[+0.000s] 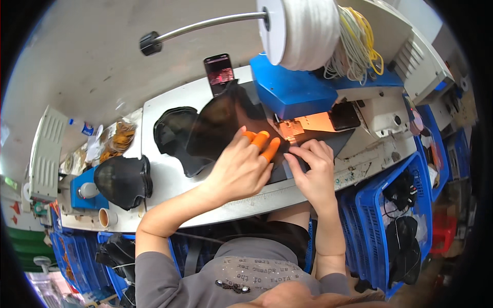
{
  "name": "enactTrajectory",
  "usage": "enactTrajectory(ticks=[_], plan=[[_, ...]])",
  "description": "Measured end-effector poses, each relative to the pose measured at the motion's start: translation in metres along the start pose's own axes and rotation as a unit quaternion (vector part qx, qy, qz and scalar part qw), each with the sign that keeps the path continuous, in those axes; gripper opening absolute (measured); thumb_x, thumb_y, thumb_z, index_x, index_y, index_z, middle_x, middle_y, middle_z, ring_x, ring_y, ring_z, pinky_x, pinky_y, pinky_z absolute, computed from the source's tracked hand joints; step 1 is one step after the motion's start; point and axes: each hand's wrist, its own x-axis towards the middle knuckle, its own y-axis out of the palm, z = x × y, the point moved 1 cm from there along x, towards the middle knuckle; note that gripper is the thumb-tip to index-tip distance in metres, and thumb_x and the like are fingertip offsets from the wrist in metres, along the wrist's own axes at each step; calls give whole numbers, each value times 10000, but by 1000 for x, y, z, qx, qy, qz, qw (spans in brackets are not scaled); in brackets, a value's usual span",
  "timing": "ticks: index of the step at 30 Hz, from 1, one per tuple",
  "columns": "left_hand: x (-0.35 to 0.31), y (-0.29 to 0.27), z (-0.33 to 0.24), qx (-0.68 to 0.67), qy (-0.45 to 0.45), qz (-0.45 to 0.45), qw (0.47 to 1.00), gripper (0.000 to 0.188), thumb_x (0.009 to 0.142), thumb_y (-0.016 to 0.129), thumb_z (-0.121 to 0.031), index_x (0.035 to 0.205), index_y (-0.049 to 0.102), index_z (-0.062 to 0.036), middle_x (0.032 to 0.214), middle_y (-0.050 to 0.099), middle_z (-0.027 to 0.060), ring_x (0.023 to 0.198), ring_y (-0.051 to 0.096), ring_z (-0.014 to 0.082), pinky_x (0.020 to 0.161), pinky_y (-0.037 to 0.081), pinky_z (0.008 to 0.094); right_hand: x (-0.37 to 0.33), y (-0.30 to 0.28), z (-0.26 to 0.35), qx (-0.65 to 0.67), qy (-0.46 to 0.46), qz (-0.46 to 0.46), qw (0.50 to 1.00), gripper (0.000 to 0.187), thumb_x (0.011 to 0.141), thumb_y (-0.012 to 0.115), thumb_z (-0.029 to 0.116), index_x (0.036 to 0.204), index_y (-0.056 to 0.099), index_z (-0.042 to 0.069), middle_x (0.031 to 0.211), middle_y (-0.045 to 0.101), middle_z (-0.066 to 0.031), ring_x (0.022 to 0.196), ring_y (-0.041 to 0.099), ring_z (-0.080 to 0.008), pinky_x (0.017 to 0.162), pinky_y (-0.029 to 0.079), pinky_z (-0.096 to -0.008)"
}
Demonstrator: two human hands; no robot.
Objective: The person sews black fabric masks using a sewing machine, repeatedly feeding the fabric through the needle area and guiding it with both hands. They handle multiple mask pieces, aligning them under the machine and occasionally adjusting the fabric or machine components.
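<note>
A dark, thin sheet of black material (218,126) lies across the table up to the lit needle plate (292,129) of a blue-covered sewing machine (292,87). My left hand (244,167), with orange covers on several fingertips, rests on this material with its fingers stretched out. Close to the needle area, my right hand (317,167) has thumb and forefinger closed on the near edge of the black material. Exactly what lies between those fingertips is partly hidden. Left of the sheet sits a stack of shaped black pieces (172,128).
Another black stack (120,179) and a cup (107,218) stand at the table's left. A phone (219,72) leans at the back. Overhead hangs a large white spool (308,33) on a metal rod. Blue crates (375,226) holding black items stand at the right.
</note>
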Motion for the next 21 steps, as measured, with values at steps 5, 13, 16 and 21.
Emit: enactTrajectory(ticks=[5, 13, 16, 21], plan=[[0, 2, 4, 4, 5, 21, 1000, 452, 868, 650, -239, 1285, 628, -67, 1299, 591, 120, 1152, 540, 348, 1108, 329, 559, 7, 9, -3, -18, 43, -10, 999, 177, 784, 766, 133, 937, 736, 48, 837, 621, -44, 840, 573, -247, 822, 404, -386], [22, -4, 24, -5, 18, 76, 997, 424, 838, 629, -207, 1244, 648, -85, 1281, 598, 124, 1174, 530, 341, 1100, 324, 558, 25, 15, -8, -30, 90, 21, 995, 176, 797, 754, 164, 940, 752, 62, 852, 656, -77, 881, 596, -276, 833, 408, -401], [31, -5, 33, -21, 21, 98, 995, 430, 836, 620, -212, 1245, 645, -82, 1261, 598, 156, 1157, 536, 356, 1104, 323, 545, 33, 19, -13, -25, 106, 32, 994, 163, 811, 737, 174, 923, 760, 57, 856, 683, -103, 885, 617, -295, 844, 415, -408], [36, 0, 53, -42, 76, 49, 995, 365, 835, 623, -214, 1172, 669, -78, 1161, 645, 135, 1088, 582, 333, 1100, 367, 536, 42, 21, -14, 2, 120, 42, 992, 155, 825, 713, 174, 901, 768, 50, 865, 710, -114, 859, 644, -305, 839, 423, -418]])
